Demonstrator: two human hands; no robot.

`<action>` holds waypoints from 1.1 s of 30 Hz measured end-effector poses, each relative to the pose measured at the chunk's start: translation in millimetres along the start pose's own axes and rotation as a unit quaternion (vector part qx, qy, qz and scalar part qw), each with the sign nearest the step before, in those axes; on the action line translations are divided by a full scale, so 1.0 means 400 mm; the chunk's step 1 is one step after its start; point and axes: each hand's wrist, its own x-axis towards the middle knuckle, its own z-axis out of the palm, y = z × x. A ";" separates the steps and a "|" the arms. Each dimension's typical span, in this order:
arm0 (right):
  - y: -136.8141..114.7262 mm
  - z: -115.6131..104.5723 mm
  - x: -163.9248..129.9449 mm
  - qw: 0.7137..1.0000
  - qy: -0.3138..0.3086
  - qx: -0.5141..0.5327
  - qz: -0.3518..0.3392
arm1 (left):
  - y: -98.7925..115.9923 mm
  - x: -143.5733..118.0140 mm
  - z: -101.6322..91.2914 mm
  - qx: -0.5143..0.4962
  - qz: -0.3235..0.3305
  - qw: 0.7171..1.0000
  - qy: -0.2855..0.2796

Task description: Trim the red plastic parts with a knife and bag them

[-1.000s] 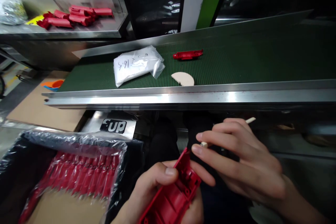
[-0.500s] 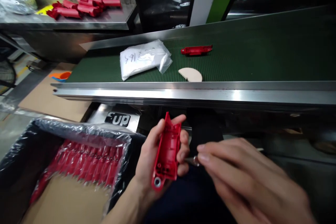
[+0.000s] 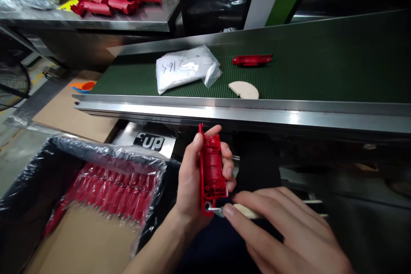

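Note:
My left hand is wrapped round a red plastic housing half, its hollow inside facing up. At its lower end is an ear with a metal ring. My right hand grips a small knife with a pale handle. Its short metal blade reaches the edge of that ring; whether it touches I cannot tell. On the green conveyor belt, beyond both hands, lies another red plastic part.
A filled plastic bag with handwriting and a pale half-round piece lie on the belt. Left below stands a lined box holding rows of bagged red parts and cardboard. More red parts lie on a metal shelf.
My right hand has moved left and down, bringing the knife's blade to the ring. The housing has turned slightly more upright. The whole view has shifted a little.

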 end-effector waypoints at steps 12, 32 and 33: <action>-0.003 -0.004 0.005 0.999 0.013 0.043 0.018 | 0.004 -0.002 0.005 -0.022 -0.018 1.000 0.006; 0.496 -0.028 0.393 0.933 -0.100 -0.344 0.031 | -0.060 0.015 -0.166 0.058 0.042 0.977 0.200; 0.480 0.002 0.425 0.935 -0.115 -0.334 0.003 | -0.067 0.020 -0.173 0.057 0.033 0.978 0.199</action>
